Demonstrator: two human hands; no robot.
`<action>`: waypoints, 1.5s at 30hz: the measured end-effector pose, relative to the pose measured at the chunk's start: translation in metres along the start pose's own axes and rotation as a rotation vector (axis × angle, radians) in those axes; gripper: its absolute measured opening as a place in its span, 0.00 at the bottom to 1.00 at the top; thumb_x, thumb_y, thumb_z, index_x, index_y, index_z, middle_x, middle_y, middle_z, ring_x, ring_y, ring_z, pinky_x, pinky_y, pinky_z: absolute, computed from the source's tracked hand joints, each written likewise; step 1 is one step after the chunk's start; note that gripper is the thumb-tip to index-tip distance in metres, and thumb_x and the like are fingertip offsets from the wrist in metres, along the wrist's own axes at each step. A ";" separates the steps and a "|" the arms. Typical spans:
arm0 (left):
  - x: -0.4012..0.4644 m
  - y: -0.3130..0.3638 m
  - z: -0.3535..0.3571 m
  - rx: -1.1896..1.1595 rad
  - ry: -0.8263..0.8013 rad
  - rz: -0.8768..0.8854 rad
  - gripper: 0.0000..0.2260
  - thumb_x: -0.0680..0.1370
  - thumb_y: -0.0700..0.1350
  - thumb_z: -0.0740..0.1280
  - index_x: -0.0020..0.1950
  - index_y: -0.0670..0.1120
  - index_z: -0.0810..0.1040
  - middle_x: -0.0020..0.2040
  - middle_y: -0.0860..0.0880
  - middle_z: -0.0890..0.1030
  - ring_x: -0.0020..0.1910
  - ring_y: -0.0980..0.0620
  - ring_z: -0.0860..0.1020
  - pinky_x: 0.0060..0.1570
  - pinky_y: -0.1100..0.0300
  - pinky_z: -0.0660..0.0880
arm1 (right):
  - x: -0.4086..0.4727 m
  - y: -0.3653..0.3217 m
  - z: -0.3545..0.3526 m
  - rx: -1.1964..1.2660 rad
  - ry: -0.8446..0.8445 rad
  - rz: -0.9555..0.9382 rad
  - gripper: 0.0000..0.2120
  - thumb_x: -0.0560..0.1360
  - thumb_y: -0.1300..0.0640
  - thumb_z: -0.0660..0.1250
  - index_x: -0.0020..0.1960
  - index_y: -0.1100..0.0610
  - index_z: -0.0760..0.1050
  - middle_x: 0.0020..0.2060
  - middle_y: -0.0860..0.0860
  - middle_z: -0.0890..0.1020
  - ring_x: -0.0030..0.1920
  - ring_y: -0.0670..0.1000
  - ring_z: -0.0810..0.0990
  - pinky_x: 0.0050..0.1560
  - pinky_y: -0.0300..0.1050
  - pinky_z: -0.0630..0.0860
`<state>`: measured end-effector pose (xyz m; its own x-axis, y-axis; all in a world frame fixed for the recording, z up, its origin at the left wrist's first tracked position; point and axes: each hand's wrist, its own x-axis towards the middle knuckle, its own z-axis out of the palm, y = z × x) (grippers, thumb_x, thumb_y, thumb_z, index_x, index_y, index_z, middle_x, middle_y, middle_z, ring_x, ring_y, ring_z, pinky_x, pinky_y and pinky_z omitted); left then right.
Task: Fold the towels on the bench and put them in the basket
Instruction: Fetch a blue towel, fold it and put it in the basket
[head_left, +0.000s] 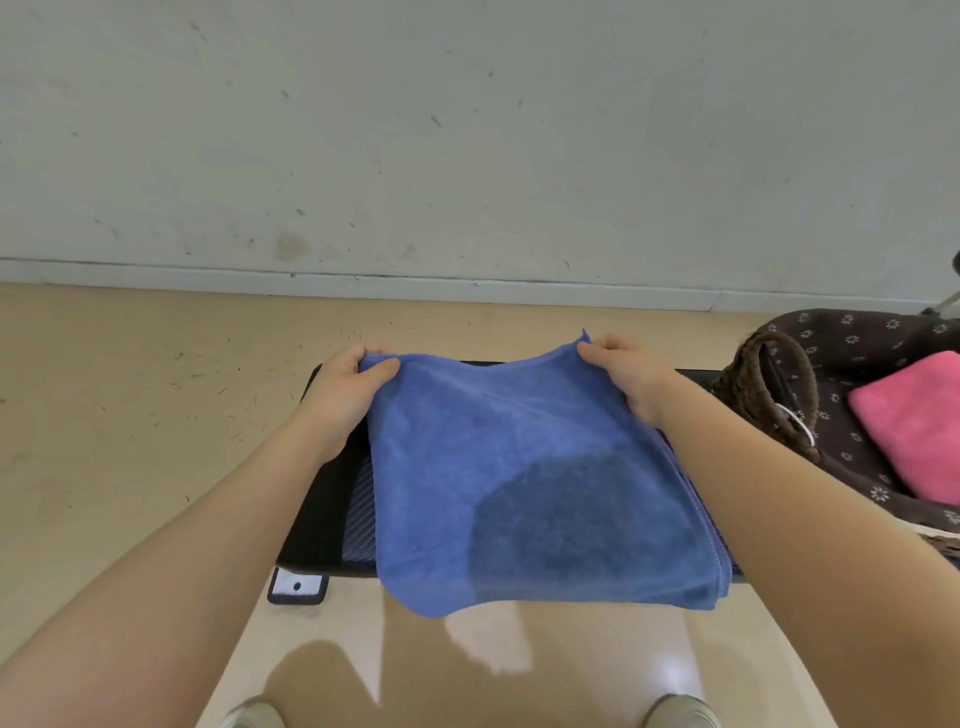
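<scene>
Left hand (353, 384) and right hand (631, 376) each pinch a far corner of the blue terry towel (540, 483) over the black bench (322, 509); the near hem (overhanging) could slide floorward if either pinch loosens.

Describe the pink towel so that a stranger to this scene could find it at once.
Start at the black bench and look to its right end, where a brown flowered basket sits. Inside lies the pink towel, folded flat. It is the only pink thing; the blue towel is held over the bench.
</scene>
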<state>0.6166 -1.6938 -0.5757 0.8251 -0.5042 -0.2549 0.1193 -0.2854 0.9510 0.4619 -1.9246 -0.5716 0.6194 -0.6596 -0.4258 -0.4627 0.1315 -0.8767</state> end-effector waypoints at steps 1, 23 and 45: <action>0.000 0.000 -0.001 0.007 0.007 0.002 0.06 0.78 0.41 0.62 0.43 0.48 0.75 0.42 0.51 0.78 0.41 0.55 0.76 0.39 0.64 0.71 | 0.001 -0.002 -0.003 0.037 -0.032 0.020 0.16 0.78 0.58 0.63 0.32 0.53 0.64 0.30 0.49 0.70 0.30 0.47 0.68 0.30 0.40 0.64; 0.028 -0.012 0.000 -0.114 0.105 -0.163 0.06 0.76 0.40 0.63 0.38 0.45 0.74 0.38 0.48 0.77 0.39 0.51 0.75 0.40 0.58 0.71 | 0.037 -0.018 -0.022 -0.023 -0.240 0.181 0.05 0.76 0.60 0.63 0.42 0.57 0.75 0.38 0.52 0.76 0.38 0.50 0.74 0.41 0.40 0.73; 0.064 -0.007 0.029 0.772 0.181 0.172 0.25 0.79 0.46 0.61 0.73 0.40 0.60 0.71 0.40 0.64 0.70 0.41 0.62 0.67 0.48 0.61 | 0.045 0.001 -0.026 -0.714 0.335 -0.233 0.17 0.79 0.60 0.59 0.67 0.63 0.66 0.66 0.58 0.70 0.63 0.57 0.72 0.59 0.45 0.68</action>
<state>0.6521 -1.7479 -0.6040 0.8817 -0.4714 -0.0213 -0.3774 -0.7315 0.5679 0.4727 -1.9737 -0.5862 0.5795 -0.8125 -0.0626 -0.7079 -0.4639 -0.5326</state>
